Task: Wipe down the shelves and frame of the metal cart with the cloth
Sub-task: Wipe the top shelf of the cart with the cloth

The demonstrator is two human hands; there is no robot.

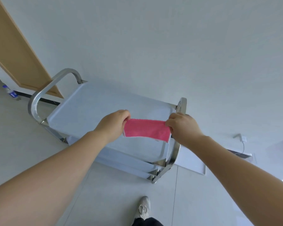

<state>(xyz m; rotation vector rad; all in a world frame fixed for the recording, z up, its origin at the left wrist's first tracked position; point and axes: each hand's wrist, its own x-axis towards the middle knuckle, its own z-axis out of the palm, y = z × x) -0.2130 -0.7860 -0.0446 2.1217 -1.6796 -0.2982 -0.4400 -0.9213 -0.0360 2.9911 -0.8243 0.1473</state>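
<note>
A steel cart stands against the white wall, its top shelf [88, 111] bare and shiny. Curved handle bars rise at its left end [38, 97] and right end [182, 105]. Lower shelves [129, 165] peek out under the top one. A pink cloth [147, 130] with a white edge is stretched flat above the right part of the top shelf. My left hand [112, 124] pinches its left edge and my right hand [181, 126] pinches its right edge, close to the right handle bar.
A wooden door [15, 51] is at the left, with a plastic water bottle [11, 92] on the floor beside it. A white flat panel [191, 162] lies on the floor right of the cart. A wall socket with a cord [243, 139] is farther right. My shoe [144, 207] is below.
</note>
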